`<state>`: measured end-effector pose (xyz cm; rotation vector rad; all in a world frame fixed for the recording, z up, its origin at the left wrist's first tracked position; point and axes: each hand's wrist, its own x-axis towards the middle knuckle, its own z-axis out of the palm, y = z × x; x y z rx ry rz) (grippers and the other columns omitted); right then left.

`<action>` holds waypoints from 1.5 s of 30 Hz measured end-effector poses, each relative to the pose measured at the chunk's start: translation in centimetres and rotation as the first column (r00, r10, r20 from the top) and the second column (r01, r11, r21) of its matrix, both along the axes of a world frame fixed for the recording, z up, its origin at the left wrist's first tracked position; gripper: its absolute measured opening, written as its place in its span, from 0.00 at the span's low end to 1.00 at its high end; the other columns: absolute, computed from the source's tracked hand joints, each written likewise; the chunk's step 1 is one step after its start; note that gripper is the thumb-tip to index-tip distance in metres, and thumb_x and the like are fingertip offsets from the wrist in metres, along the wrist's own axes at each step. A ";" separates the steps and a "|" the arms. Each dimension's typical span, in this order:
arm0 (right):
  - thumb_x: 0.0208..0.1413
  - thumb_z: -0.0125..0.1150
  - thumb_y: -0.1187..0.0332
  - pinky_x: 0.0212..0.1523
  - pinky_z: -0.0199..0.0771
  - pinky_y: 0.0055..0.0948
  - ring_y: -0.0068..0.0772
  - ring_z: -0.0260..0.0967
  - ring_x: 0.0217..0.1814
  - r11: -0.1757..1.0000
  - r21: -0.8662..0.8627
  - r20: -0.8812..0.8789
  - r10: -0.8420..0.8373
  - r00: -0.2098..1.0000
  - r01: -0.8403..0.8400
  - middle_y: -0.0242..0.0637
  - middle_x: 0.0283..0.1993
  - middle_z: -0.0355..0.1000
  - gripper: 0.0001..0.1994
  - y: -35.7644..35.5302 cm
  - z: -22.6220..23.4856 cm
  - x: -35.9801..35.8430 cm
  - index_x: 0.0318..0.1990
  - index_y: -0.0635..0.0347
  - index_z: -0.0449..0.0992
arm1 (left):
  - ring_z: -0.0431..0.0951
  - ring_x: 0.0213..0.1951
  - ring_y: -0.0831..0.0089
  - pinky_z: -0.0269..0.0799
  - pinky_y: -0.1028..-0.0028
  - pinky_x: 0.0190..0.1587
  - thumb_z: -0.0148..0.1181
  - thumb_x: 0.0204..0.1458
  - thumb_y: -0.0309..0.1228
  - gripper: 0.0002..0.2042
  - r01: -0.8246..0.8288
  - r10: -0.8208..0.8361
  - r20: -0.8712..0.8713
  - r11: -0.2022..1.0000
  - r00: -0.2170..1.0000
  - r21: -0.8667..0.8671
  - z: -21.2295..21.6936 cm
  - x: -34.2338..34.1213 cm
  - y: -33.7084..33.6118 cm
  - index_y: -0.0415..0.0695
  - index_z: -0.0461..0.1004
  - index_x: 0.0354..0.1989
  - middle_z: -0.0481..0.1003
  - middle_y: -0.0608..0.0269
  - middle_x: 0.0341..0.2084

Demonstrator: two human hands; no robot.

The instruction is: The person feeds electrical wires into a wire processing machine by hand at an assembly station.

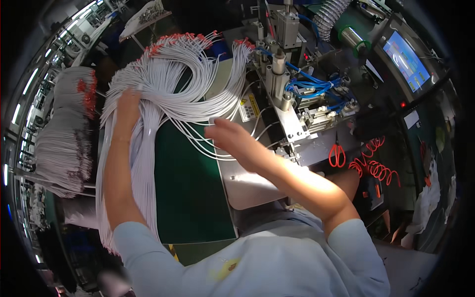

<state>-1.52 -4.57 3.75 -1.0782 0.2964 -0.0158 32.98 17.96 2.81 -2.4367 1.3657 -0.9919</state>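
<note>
A thick bundle of white cables [170, 74] with red-orange connectors at the far ends drapes over the table's left side. My left hand [129, 101] lies on this bundle where it bends downward, and its fingertips are lost among the strands. To the right, my right hand [232, 141] is held over the metal plate [250, 190] of the machine, next to several loose cable loops. Its fingers are drawn together and somewhat blurred. A small whitish bit shows at the fingertips, and I cannot tell whether it is a cable.
A pneumatic machine [279, 74] with blue hoses stands at the far right of the plate. Red-handled scissors [337, 154] and a red coiled hose [381, 171] lie right of it, below a lit screen [406, 60]. More bundled cables [64, 133] hang at left. A green mat [190, 193] covers the table.
</note>
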 end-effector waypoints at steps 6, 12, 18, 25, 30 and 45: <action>0.60 0.52 0.55 0.64 0.56 0.42 0.49 0.53 0.69 0.932 0.332 -0.242 -0.063 0.968 0.143 0.53 0.67 0.54 0.35 -3.4 -4.3 10.8 0.69 0.61 0.46 | 0.73 0.44 0.51 0.69 0.54 0.45 0.56 0.41 0.20 0.08 0.021 0.011 -0.183 0.985 0.983 0.173 0.8 -0.2 -7.5 0.43 0.74 0.33 0.74 0.51 0.37; 0.56 0.56 0.50 0.65 0.58 0.41 0.54 0.54 0.68 0.965 0.224 -0.376 -0.045 0.926 0.137 0.59 0.68 0.51 0.42 -1.9 -3.0 14.1 0.68 0.68 0.43 | 0.76 0.34 0.50 0.68 0.55 0.43 0.61 0.33 0.26 0.08 0.062 0.028 -0.301 0.957 0.953 0.284 5.1 -3.9 -3.2 0.42 0.73 0.26 0.76 0.50 0.26; 0.52 0.62 0.52 0.57 0.66 0.39 0.50 0.65 0.57 0.992 0.106 -0.314 -0.031 0.949 0.068 0.57 0.58 0.63 0.39 0.1 -2.9 15.9 0.64 0.67 0.54 | 0.77 0.32 0.56 0.66 0.60 0.43 0.64 0.32 0.31 0.10 0.118 0.038 -0.428 0.936 0.903 0.331 9.5 -21.2 -0.3 0.42 0.74 0.25 0.76 0.51 0.26; 0.48 0.64 0.57 0.51 0.69 0.36 0.38 0.70 0.50 0.763 -0.450 0.370 -0.314 0.874 0.465 0.49 0.49 0.71 0.30 2.1 -2.3 17.7 0.55 0.68 0.65 | 0.66 0.52 0.46 0.63 0.56 0.51 0.69 0.37 0.45 0.28 -0.028 -0.055 -0.413 0.981 0.909 -0.194 0.6 -26.5 1.3 0.37 0.68 0.40 0.65 0.42 0.52; 0.45 0.65 0.53 0.52 0.69 0.42 0.56 0.70 0.51 0.738 -0.600 0.359 -0.096 0.928 0.309 0.55 0.47 0.71 0.38 2.2 2.1 21.4 0.59 0.70 0.60 | 0.61 0.58 0.42 0.60 0.52 0.56 0.69 0.39 0.46 0.30 -0.305 0.120 -0.438 0.873 0.891 -0.381 -0.6 -23.4 -0.8 0.38 0.67 0.46 0.58 0.40 0.60; 0.43 0.62 0.75 0.48 0.67 0.41 0.36 0.71 0.38 0.087 -0.949 0.304 0.489 0.818 0.302 0.34 0.37 0.71 0.18 -2.9 -6.7 -15.8 0.46 0.62 0.73 | 0.78 0.34 0.55 0.73 0.61 0.37 0.62 0.49 0.40 0.18 -0.179 -0.228 -0.800 0.906 0.554 -0.382 -3.8 -21.5 -14.0 0.42 0.72 0.44 0.77 0.53 0.34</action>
